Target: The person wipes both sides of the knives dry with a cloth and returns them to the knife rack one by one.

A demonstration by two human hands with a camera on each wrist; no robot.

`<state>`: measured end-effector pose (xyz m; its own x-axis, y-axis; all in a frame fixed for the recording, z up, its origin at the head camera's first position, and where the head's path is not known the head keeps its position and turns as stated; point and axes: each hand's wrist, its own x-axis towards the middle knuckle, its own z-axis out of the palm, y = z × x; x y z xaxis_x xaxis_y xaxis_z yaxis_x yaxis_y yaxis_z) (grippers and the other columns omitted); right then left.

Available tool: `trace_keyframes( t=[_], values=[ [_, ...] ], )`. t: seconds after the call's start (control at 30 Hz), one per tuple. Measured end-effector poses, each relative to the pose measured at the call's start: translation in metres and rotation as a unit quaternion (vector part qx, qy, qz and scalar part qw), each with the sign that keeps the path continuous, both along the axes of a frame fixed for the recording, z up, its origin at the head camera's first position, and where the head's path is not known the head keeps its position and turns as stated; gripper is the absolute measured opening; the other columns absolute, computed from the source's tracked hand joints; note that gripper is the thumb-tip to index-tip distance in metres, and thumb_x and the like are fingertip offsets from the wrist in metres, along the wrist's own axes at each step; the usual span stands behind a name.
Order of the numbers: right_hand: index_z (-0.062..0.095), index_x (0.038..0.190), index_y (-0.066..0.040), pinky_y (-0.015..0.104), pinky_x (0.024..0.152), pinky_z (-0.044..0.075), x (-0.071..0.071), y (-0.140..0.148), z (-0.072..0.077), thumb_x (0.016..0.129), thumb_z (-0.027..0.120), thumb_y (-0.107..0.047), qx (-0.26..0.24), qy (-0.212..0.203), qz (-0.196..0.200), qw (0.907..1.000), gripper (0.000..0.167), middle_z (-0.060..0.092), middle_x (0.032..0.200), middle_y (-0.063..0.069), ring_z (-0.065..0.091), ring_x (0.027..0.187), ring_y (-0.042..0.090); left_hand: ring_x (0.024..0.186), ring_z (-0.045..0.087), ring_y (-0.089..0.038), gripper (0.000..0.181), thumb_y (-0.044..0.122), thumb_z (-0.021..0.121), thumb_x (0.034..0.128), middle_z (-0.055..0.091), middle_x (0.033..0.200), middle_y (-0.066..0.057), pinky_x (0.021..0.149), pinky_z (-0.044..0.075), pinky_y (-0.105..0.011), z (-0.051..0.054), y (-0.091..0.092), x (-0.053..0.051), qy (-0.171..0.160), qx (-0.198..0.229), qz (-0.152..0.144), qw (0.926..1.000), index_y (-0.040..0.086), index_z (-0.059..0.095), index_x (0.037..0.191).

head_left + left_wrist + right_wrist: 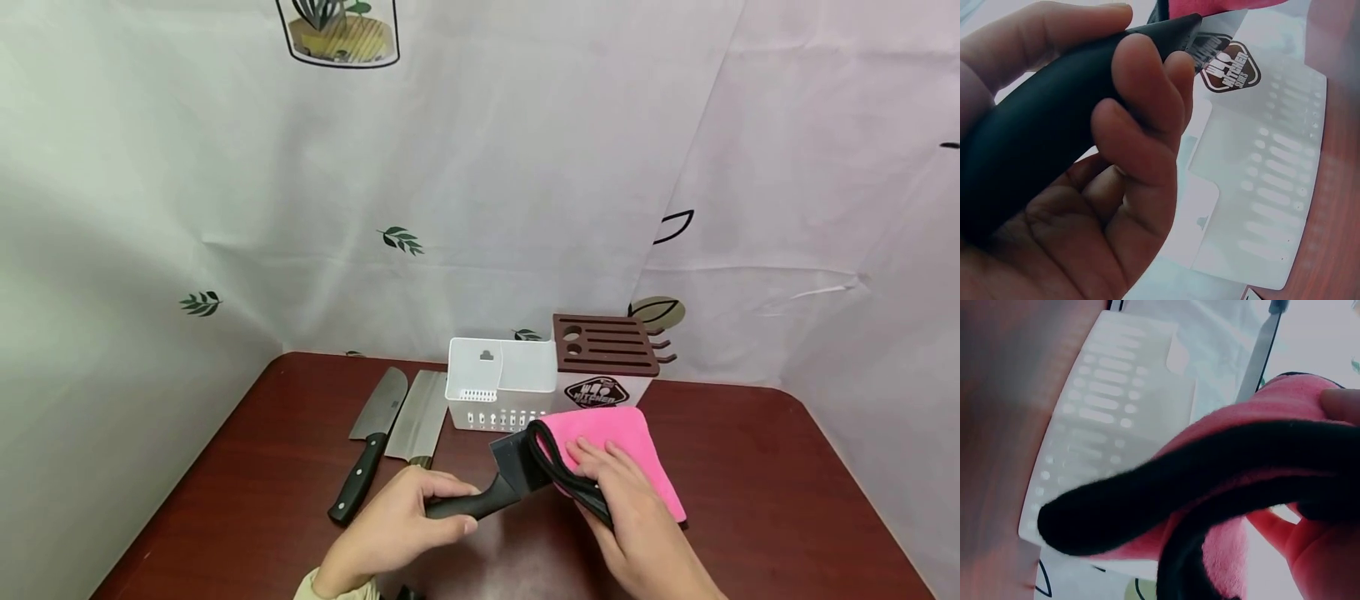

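Left hand [408,518] grips the knife [498,495], blade [517,463] slanting away rightward to the pink cloth [626,442] pinched in the right hand [636,518]!

Left side: pale cream-yellow fabric sleeve [345,595], visibly creased, its end meeting the wrist of the bare, ungloved left hand [405,521]. Right side: bare, ungloved right hand [637,512]; visible forearm [686,575] likewise uncovered.

Two knives [378,417] on table [750,483], left of rack [517,403], cloth [643,450] before rack, third knife [504,490] partly in cloth
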<state>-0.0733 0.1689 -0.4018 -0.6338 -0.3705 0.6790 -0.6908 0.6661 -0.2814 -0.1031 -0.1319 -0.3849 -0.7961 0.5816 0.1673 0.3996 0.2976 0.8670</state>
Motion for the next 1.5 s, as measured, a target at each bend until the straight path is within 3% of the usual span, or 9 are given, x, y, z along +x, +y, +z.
trace_keyframes(
  t=[0.27, 0.47, 0.73, 1.13, 1.5],
  values=[
    [0.063, 0.116, -0.003, 0.032, 0.12, 0.027, 0.0, -0.014, -0.005, 0.107, 0.044, -0.033, 0.009, 0.03, 0.054, 0.9981, 0.037, 0.064, 0.131, 0.016, 0.058, 0.124, 0.029, 0.069, 0.055, -0.001, 0.022, 0.009, 0.075, 0.0835, 0.068, 0.08, 0.009, 0.059, 0.049, -0.019, -0.003, 0.003, -0.001, -0.003, 0.009, -0.007, 0.9999, 0.023, 0.079, 0.1],
    [0.064, 0.118, -0.006, 0.031, 0.119, 0.028, 0.0, -0.02, -0.006, 0.107, 0.045, -0.036, -0.001, 0.034, 0.072, 0.9968, 0.036, 0.062, 0.136, 0.011, 0.057, 0.127, 0.027, 0.069, 0.055, -0.001, 0.021, 0.009, 0.075, 0.084, 0.069, 0.08, 0.009, 0.058, 0.049, -0.019, -0.003, 0.004, -0.002, -0.009, 0.009, -0.008, 0.9999, 0.022, 0.078, 0.101],
    [0.061, 0.13, -0.005, 0.031, 0.12, 0.027, 0.001, -0.03, -0.006, 0.106, 0.046, -0.035, -0.003, 0.031, 0.111, 0.9933, 0.041, 0.061, 0.138, 0.009, 0.058, 0.127, 0.026, 0.072, 0.06, -0.002, 0.023, 0.007, 0.074, 0.0834, 0.07, 0.082, 0.011, 0.062, 0.054, -0.022, -0.004, 0.004, -0.002, 0.007, 0.008, -0.006, 0.9999, 0.021, 0.078, 0.101],
    [0.059, 0.131, -0.009, 0.027, 0.12, 0.024, 0.002, -0.035, -0.001, 0.105, 0.045, -0.038, 0.013, -0.005, 0.123, 0.9924, 0.041, 0.057, 0.142, 0.007, 0.055, 0.13, 0.026, 0.074, 0.062, -0.003, 0.025, 0.007, 0.074, 0.0827, 0.072, 0.087, 0.011, 0.066, 0.056, -0.023, -0.004, 0.005, -0.005, 0.02, 0.019, -0.007, 0.9996, 0.021, 0.078, 0.103],
    [0.056, 0.139, -0.004, 0.034, 0.122, 0.022, -0.002, -0.036, -0.008, 0.108, 0.04, -0.035, 0.034, 0.042, 0.115, 0.9919, 0.047, 0.057, 0.142, 0.012, 0.052, 0.133, 0.027, 0.078, 0.064, -0.003, 0.027, 0.007, 0.073, 0.0833, 0.074, 0.092, 0.01, 0.069, 0.057, -0.023, -0.005, 0.006, -0.004, 0.017, 0.014, -0.007, 0.9997, 0.019, 0.078, 0.108]
  ],
)
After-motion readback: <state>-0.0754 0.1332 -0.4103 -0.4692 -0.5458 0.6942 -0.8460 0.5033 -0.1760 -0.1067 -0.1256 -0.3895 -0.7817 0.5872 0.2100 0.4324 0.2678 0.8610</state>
